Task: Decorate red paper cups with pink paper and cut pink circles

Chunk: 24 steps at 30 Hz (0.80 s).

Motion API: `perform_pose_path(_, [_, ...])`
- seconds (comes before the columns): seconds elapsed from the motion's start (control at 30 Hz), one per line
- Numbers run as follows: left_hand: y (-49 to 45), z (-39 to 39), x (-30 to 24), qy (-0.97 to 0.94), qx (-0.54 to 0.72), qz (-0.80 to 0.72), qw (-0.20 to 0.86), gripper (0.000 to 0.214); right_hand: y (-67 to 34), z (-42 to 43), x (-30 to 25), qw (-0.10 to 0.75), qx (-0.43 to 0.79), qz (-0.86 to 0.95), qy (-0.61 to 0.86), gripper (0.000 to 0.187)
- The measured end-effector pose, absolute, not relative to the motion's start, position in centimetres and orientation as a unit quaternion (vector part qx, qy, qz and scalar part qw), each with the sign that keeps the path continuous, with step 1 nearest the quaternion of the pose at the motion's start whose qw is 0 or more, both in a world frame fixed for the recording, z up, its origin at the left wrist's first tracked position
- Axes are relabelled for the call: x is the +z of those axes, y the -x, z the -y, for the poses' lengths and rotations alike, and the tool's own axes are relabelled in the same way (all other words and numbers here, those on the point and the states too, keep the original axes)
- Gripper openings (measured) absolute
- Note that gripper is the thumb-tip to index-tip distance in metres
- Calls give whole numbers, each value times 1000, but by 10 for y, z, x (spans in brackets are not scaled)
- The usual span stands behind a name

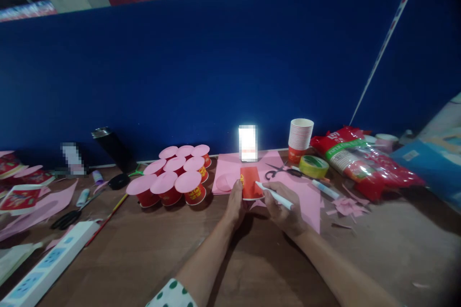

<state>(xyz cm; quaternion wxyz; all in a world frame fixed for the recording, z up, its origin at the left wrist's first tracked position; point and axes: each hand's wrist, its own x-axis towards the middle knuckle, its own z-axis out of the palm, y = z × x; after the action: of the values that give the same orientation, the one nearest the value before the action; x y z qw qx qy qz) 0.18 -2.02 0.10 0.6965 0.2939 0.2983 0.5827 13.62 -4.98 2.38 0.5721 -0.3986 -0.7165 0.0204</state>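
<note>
While the left hand (236,201) holds a red paper cup (252,183) by its side, the right hand (284,204) grips a white pen (276,195). The cup is in front of the person, just above the table (154,254), and its white rim seems to be at the bottom. The pen is tilted, with its tip at the right side of the cup. The right fingers are also close to the cup, but I cannot tell if they touch it.

Behind the hands lies a big pink sheet (308,196). A pink paper circle (225,182) rests on it, near the left hand. Black scissors (283,170) lie open on it, past the right hand. A bright screen (248,143) stands at the back, too blurry to read.

To the left, nine cups (169,197) stand in three rows of three, and each one has a round pink paper (188,181) on top. A black bottle (113,148) leans behind them. Nearer on the left is a long white power strip (54,264).

To the right are a tall stack of cups (301,135), a yellow roll of tape (313,167), a shiny red bag (363,158) and some pink scraps (347,206). A blue wall (230,67) rises behind everything.
</note>
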Motion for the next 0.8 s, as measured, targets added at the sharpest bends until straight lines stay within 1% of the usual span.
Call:
perform_pose_path(0.63, [-3, 19, -1, -318, 589, -280, 688, 47, -133, 51, 25, 564, 9, 732, 382, 13])
perform_pose_path(0.8, [-3, 21, 1, -316, 584, -270, 697, 51, -134, 52, 26, 568, 15, 730, 379, 12])
